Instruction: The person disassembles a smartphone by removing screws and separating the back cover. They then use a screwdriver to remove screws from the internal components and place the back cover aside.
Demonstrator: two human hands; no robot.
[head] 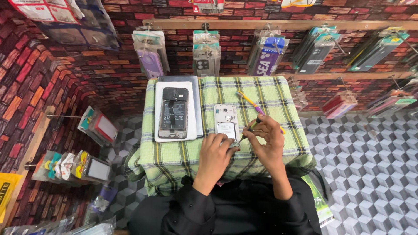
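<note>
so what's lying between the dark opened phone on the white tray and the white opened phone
Nothing: in the head view, only bare checked cloth shows between the dark phone on the white tray and the white phone.

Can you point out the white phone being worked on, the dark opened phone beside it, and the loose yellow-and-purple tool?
White phone with its back removed [226, 118]: head view, on its upper back.
Dark opened phone on the white tray [173, 114]: head view, on its exposed middle.
Yellow-and-purple screwdriver [249, 101]: head view, on its yellow handle.

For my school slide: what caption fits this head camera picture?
Two hands, left hand and right hand, work on an opened white phone with a screwdriver.
</note>
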